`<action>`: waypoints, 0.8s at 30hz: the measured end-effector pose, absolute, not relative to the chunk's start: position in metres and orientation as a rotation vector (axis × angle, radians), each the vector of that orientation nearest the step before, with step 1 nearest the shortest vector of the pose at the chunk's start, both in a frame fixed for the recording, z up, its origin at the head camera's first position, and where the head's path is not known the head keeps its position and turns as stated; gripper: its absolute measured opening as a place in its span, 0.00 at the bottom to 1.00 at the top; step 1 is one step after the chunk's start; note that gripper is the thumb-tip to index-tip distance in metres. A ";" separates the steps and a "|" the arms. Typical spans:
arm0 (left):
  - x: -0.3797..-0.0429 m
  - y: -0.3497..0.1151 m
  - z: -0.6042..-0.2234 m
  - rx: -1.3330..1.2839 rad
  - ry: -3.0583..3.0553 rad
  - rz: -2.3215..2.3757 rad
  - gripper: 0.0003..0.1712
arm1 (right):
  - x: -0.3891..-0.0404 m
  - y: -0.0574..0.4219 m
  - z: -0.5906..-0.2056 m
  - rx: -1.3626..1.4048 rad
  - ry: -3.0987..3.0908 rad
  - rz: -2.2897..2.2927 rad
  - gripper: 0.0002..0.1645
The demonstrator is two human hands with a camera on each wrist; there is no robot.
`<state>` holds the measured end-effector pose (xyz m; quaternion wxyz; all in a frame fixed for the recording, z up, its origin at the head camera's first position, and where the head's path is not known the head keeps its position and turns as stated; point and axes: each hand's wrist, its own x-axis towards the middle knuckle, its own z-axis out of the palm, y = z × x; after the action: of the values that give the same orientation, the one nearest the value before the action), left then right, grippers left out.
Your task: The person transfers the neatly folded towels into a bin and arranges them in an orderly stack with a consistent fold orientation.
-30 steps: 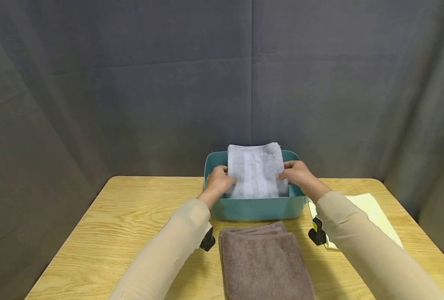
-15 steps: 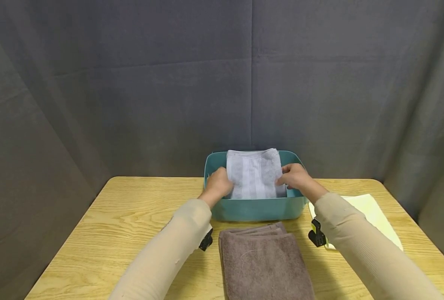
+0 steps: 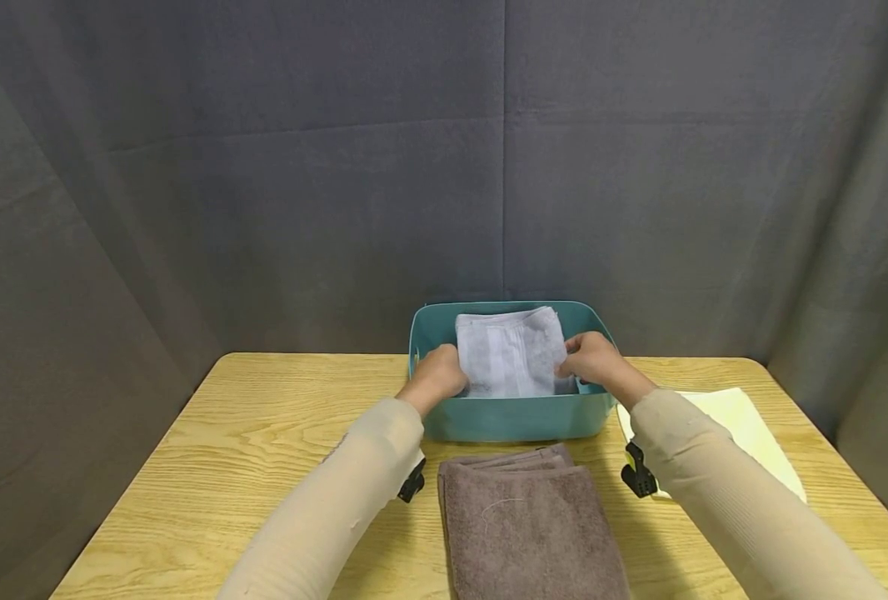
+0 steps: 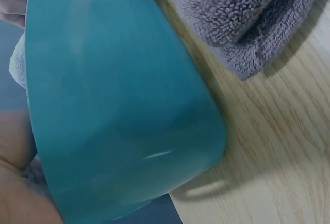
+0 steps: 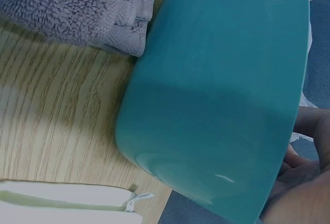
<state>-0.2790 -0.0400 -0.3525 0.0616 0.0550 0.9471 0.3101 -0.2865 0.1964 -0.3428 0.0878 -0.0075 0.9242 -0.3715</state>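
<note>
A folded light grey towel (image 3: 510, 357) with paler stripes leans inside the teal plastic bin (image 3: 519, 419), its top edge close to the bin's back rim. My left hand (image 3: 438, 375) grips the towel's left side, fingers mostly hidden behind the hand and the bin. On the opposite side, my right hand (image 3: 596, 360) pinches the right edge between thumb and fingers. Both hands reach over the front rim. In the left wrist view the bin wall (image 4: 118, 100) covers most of the towel. The right wrist view shows my right hand (image 5: 304, 182) just past the rim.
A folded brown towel (image 3: 530, 533) lies on the wooden table (image 3: 264, 467) in front of the bin. To the right, partly under my right forearm, is a pale yellow cloth (image 3: 747, 429). A grey curtain (image 3: 339, 208) hangs behind the table's back edge.
The light grey towel has sunk lower into the bin, its top edge dropping from above the back rim to below it. Both hands have moved slightly down with it.
</note>
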 end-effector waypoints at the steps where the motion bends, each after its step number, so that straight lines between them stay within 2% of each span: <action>1: -0.279 -0.040 -0.353 0.164 2.851 0.939 0.16 | -0.286 0.197 -0.343 -0.026 2.753 -1.103 0.33; 18: -0.281 -0.037 -0.355 0.134 2.863 0.923 0.09 | -0.283 0.194 -0.343 -0.040 2.752 -1.067 0.34; 24: -0.281 -0.040 -0.355 0.150 2.857 0.961 0.14 | -0.285 0.195 -0.345 -0.037 2.759 -1.105 0.27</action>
<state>-0.2815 -0.0399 -0.3553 0.0619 0.0496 0.9448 0.3179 -0.2848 0.1955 -0.3449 0.0845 -0.0124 0.9250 -0.3703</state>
